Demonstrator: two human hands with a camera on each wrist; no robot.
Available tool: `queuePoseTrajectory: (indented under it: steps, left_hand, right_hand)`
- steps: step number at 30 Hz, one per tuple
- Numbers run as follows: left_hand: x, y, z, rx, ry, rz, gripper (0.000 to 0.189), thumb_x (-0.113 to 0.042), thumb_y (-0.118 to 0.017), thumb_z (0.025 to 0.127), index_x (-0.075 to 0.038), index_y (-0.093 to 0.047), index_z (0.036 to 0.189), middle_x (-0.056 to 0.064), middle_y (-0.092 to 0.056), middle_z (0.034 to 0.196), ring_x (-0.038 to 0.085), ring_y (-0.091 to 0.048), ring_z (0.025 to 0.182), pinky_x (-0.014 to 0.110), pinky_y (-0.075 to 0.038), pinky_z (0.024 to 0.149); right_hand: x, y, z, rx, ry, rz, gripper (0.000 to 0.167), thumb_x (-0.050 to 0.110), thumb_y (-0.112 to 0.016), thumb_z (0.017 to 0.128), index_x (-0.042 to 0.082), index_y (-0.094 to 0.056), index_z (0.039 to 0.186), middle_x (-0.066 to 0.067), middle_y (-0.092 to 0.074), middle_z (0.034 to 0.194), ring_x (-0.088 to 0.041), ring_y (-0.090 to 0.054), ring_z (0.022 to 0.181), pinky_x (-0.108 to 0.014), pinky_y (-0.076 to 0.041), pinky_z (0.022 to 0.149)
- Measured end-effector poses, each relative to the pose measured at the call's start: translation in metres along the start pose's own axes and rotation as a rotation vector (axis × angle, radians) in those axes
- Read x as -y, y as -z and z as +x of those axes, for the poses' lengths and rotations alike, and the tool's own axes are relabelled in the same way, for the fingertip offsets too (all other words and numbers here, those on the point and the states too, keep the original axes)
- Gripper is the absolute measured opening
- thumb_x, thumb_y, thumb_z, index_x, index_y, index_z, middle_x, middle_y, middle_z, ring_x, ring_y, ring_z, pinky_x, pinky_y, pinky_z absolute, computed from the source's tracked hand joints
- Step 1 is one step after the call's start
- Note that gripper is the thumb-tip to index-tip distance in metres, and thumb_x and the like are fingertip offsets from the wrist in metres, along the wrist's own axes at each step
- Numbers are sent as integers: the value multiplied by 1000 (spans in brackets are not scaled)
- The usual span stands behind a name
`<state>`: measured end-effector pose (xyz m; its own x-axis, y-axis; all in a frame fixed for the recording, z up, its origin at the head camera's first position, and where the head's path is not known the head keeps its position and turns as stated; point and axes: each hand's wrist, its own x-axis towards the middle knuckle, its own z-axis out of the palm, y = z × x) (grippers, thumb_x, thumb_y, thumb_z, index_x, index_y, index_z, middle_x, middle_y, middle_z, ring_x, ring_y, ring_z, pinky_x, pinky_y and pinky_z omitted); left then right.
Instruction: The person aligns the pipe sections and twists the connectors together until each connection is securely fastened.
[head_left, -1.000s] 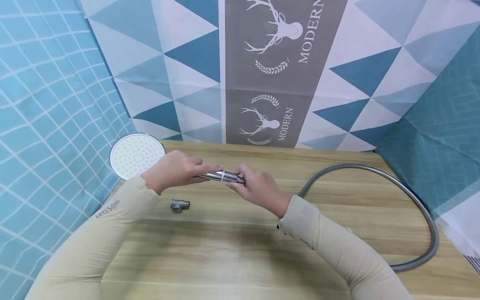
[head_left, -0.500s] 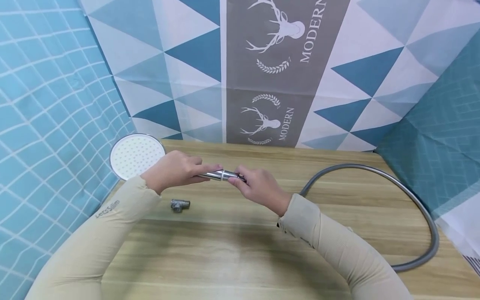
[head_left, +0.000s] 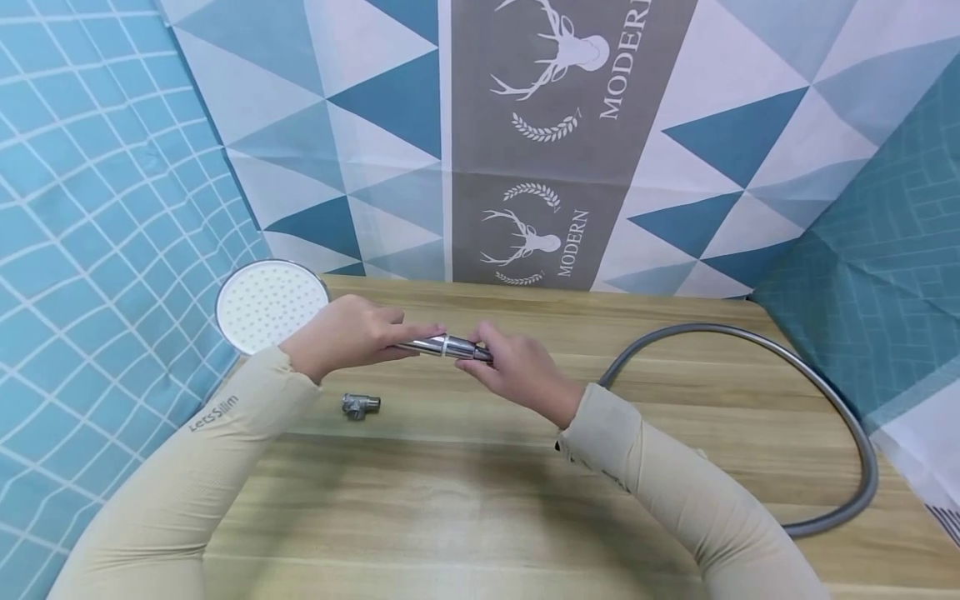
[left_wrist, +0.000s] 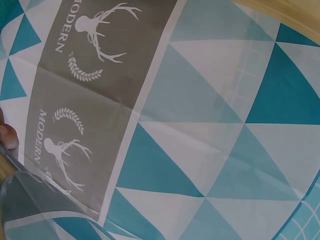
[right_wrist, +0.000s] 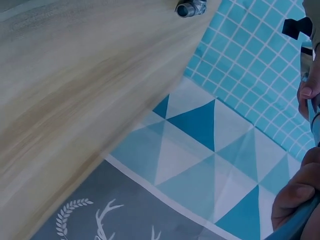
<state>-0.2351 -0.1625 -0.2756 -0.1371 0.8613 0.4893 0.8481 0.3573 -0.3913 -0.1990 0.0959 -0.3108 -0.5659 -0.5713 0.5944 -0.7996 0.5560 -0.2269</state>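
A shower head (head_left: 272, 307) with a round white face and chrome rim is raised above the table at the left. My left hand (head_left: 348, 333) grips its chrome handle (head_left: 427, 345), the forefinger lying along it. At the handle's right end, thumb and forefinger of my right hand (head_left: 521, 371) pinch the chrome end fitting (head_left: 467, 350) of a grey shower hose (head_left: 847, 417). The fitting meets the handle in line. In the right wrist view, both my right hand (right_wrist: 300, 195) and left hand (right_wrist: 307, 90) show only partly at the edge.
A small chrome angle valve (head_left: 361, 406) lies on the wooden table (head_left: 450, 517) below the left hand. The hose loops over the table's right side. Blue tiled sheeting (head_left: 112, 208) borders the left, and a patterned sheet (head_left: 390, 167) stands behind.
My right thumb and forefinger have shifted round the hose fitting in small movements. The left hand keeps its hold on the handle, which stays in nearly the same place.
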Motion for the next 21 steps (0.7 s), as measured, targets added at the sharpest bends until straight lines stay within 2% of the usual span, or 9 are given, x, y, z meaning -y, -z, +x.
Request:
queuePoseTrajectory:
  steps: [4,7,9,15,21]
  left_hand:
    - [0,1,0,-2,-2,5,51,-20,-85,70,-23,-65,117,-1,-46,57,9,-24,42,23,-25,37]
    - [1,2,0,-6,-5,4,51,-19,-84,71,-23,-64,118,-1,-47,57,9,-25,41,24,-25,36]
    - [1,2,0,-7,-4,1,52,-19,-84,70,-23,-64,118,-1,-47,58,10,-25,41,24,-25,36]
    - [0,2,0,-10,-1,-6,54,-20,-85,70,-23,-62,119,-1,-47,58,9,-24,41,24,-25,37]
    - [1,0,0,-26,-15,-15,55,-21,-85,69,-22,-61,120,0,-47,57,9,-25,40,23,-25,37]
  right_hand:
    - [-2,-1,-2,-58,-38,181,24,10,-78,79,-2,-64,94,-7,-68,75,-8,-50,54,-20,-42,48]
    - [-3,-3,-3,-95,-103,338,26,1,-79,75,-7,-69,97,-15,-71,85,-10,-58,61,-21,-47,52]
    - [-4,-3,-4,-106,-136,404,26,-2,-79,74,-9,-70,98,-18,-71,87,-10,-60,62,-21,-48,52]
    - [-4,-2,-4,-97,-181,500,25,-4,-77,75,-10,-70,99,-18,-71,85,-5,-51,58,-20,-42,48]
    - [-3,-2,-3,-76,-187,502,22,-2,-76,78,-10,-70,98,-14,-69,76,-3,-45,53,-20,-37,46]
